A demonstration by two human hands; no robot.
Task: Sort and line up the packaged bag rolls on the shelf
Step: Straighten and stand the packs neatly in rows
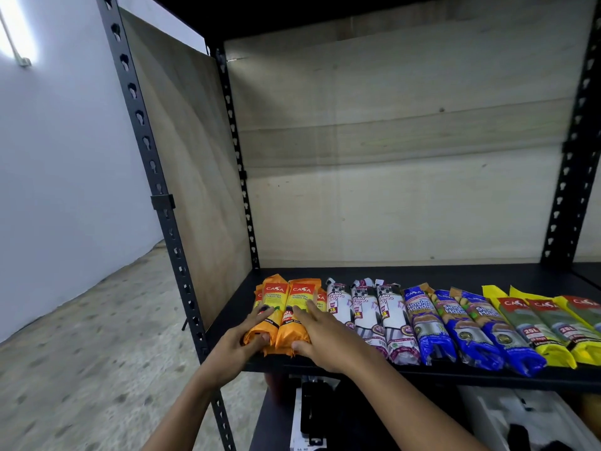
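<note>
Packaged bag rolls lie in a row on the black shelf [422, 275]. At the left end are orange rolls [294, 320], two on top of others that are mostly hidden. My left hand [239, 341] grips the left orange roll at its near end. My right hand [320, 336] holds the right orange roll, fingers over its top and thumb under its near end. To the right lie three white drawstring rolls [367, 314], three blue rolls [455, 323] and yellow rolls [546, 327] that run out of view.
Black slotted uprights [169, 203] frame the shelf, with plywood panels [406, 157] at the back and left side. A lower shelf holds a dark object [313, 411] and white packaging. A concrete floor [81, 336] lies to the left.
</note>
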